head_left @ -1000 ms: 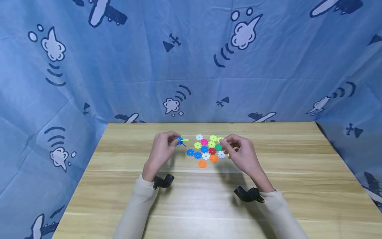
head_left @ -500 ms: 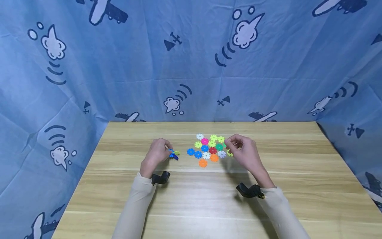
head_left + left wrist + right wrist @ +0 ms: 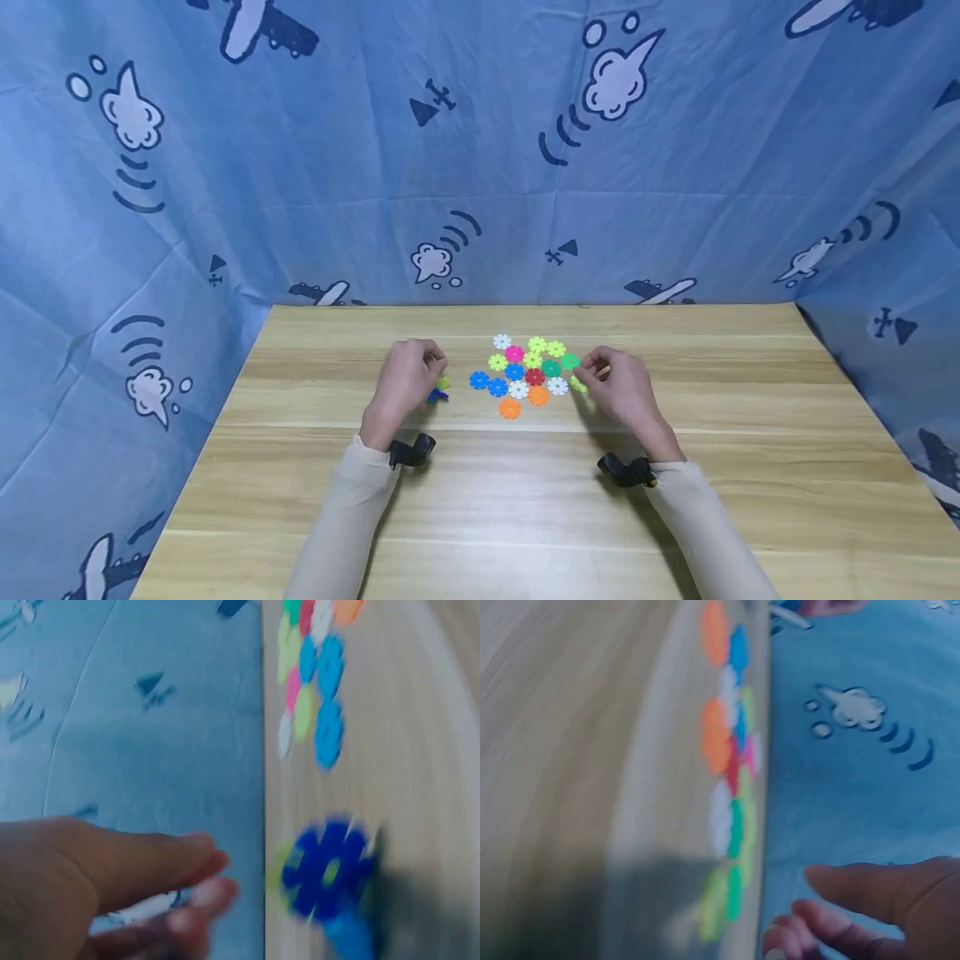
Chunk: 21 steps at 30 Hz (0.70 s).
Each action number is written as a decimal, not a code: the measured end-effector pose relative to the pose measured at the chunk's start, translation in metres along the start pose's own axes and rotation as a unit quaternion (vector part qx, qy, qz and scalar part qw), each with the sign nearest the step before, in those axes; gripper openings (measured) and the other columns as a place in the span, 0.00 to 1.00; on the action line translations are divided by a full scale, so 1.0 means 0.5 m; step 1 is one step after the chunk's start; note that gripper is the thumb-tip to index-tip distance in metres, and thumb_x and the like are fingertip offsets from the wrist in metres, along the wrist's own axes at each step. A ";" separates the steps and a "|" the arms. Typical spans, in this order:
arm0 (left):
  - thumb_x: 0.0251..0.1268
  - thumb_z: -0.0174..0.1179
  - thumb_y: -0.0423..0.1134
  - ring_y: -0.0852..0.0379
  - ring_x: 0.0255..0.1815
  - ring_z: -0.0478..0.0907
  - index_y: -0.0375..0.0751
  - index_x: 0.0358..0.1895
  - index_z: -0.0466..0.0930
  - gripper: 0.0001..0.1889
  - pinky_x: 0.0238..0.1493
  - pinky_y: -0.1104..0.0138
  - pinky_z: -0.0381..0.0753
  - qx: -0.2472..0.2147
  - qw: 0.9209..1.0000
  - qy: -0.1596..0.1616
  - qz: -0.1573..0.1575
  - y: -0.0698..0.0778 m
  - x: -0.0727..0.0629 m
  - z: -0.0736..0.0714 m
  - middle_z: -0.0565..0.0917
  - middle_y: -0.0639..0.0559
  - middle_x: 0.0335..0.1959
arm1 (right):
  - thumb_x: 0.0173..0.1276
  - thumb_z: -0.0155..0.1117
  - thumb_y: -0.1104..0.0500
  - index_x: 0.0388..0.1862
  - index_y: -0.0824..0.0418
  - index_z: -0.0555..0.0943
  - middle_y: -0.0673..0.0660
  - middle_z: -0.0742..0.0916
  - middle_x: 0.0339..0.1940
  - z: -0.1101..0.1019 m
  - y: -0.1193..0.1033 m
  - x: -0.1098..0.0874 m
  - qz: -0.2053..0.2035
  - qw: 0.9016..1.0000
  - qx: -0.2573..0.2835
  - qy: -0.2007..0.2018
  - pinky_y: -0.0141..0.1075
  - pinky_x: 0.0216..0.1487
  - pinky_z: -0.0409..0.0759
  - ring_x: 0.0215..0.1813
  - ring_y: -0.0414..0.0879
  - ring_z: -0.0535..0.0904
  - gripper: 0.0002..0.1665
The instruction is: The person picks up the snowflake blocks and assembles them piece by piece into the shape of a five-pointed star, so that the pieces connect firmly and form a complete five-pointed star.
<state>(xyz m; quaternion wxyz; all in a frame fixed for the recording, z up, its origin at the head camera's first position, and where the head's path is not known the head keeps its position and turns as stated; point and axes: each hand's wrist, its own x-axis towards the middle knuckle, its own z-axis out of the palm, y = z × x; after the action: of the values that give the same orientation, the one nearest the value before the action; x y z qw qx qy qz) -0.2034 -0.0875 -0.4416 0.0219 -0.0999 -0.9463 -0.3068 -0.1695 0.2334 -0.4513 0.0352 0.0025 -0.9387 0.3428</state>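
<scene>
Snowflake-shaped plastic discs lie in a group on the wooden table (image 3: pixel 495 500). To their left stands a small joined piece (image 3: pixel 438 395) of blue and yellow-green discs; its dark blue disc (image 3: pixel 328 870) faces the left wrist camera, and part of it is hidden behind the hand. My left hand (image 3: pixel 405 375) is just above this piece, with loosely bent fingers apart from it and nothing between them. On the right, my right hand (image 3: pixel 624 390) hovers by a yellow-green disc (image 3: pixel 578 384) and a green disc (image 3: pixel 570 361), its thumb and fingers slightly parted and holding nothing.
Two orange discs, one of them an orange disc (image 3: pixel 510 408), lie nearest me. Two blue discs, including a blue disc (image 3: pixel 478 380), mark the group's left side. A blue patterned cloth (image 3: pixel 487 150) hangs along the table's back edge and both sides.
My left hand brought the joined piece down leftward to the table, let go of it and rose slightly. My right hand shifted a little right, uncovering the green disc and more of the yellow-green one.
</scene>
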 end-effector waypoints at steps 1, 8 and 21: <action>0.69 0.68 0.34 0.58 0.29 0.80 0.40 0.35 0.90 0.04 0.36 0.65 0.82 -0.010 1.000 -0.005 0.017 0.009 -0.002 0.007 0.88 0.51 0.28 | 0.72 0.70 0.57 0.41 0.66 0.85 0.63 0.89 0.38 0.003 0.005 0.000 0.004 1.000 -0.012 -0.005 0.41 0.39 0.84 0.39 0.54 0.87 0.11; 0.66 0.72 0.40 0.56 0.38 0.84 0.40 0.41 0.91 0.07 0.43 0.66 0.85 -0.005 0.987 -0.092 0.130 0.066 -0.023 0.071 0.90 0.50 0.38 | 0.66 0.77 0.55 0.52 0.70 0.85 0.66 0.89 0.45 0.020 0.012 -0.002 0.024 0.996 -0.073 -0.044 0.50 0.48 0.82 0.46 0.58 0.84 0.23; 0.68 0.71 0.44 0.51 0.55 0.83 0.43 0.56 0.88 0.17 0.53 0.59 0.88 0.096 0.969 -0.140 0.179 0.104 -0.051 0.122 0.86 0.48 0.53 | 0.66 0.77 0.56 0.54 0.69 0.84 0.68 0.88 0.47 0.027 0.014 -0.003 0.017 0.994 -0.095 -0.048 0.53 0.49 0.82 0.48 0.59 0.83 0.23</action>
<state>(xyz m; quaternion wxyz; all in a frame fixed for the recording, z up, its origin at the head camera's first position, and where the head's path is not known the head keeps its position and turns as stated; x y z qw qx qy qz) -0.1667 -0.0151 -0.4637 -0.0471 -0.3073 -0.9315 -0.1889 -0.1693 0.2303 -0.4661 -0.0158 0.0000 -0.9676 0.2522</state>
